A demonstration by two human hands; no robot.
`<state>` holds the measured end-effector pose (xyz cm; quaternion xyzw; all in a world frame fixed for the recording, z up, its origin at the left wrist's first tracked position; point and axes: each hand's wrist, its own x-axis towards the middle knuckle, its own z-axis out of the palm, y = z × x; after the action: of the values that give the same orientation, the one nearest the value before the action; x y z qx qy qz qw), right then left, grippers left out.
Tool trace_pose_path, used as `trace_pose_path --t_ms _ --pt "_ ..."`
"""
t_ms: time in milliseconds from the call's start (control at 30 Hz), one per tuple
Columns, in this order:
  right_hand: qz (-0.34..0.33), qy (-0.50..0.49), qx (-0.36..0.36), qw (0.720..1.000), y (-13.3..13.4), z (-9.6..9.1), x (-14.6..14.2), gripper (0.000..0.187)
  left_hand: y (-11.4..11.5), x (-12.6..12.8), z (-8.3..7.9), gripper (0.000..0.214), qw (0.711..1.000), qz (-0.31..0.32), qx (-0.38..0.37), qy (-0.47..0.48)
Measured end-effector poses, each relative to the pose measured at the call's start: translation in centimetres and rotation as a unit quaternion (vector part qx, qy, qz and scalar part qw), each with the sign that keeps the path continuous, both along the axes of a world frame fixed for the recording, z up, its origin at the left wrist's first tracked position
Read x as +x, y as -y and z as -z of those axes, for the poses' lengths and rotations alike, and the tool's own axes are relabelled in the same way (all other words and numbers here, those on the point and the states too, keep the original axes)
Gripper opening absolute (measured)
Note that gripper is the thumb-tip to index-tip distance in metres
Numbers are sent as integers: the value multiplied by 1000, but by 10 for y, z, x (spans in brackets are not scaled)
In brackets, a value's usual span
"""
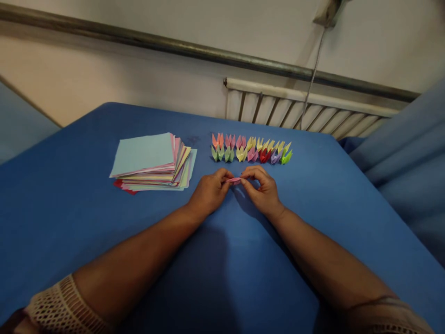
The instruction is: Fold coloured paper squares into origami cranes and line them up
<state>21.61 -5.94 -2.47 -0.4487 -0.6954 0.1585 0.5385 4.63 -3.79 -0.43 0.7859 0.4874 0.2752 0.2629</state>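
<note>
A small folded piece of pink paper [234, 180] is held between my two hands, just above the blue table. My left hand [211, 191] pinches its left end between thumb and fingers. On the other end, my right hand [261, 189] has thumb and forefinger closed in a pinch. Part of the paper is hidden by my fingertips. Just beyond my hands stand several folded paper cranes [241, 153] in two rows, in orange, pink, yellow, green, red and purple.
To the left lies a thick, uneven stack of coloured paper sheets [144, 155], pale blue on top. The table [86, 218] has a blue cover. Behind it are a radiator [267, 104] and a wall pipe [194, 50]; a blue curtain [410, 162] hangs at the right.
</note>
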Motion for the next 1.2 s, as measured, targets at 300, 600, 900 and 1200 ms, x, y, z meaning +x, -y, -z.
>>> trace_pose_path --t_ms 300,600,900,1200 --pt "-24 52 10 998 1 1 4 13 -1 -1 5 19 998 30 22 -47" --pt "-32 12 -31 999 2 -1 2 8 0 1 5 14 997 64 -9 -32" --pt "-30 -25 -39 998 2 3 -2 8 -1 4 10 15 980 91 -135 112" --pt "-90 7 -62 994 -1 3 3 5 -3 7 16 20 920 60 -294 253"
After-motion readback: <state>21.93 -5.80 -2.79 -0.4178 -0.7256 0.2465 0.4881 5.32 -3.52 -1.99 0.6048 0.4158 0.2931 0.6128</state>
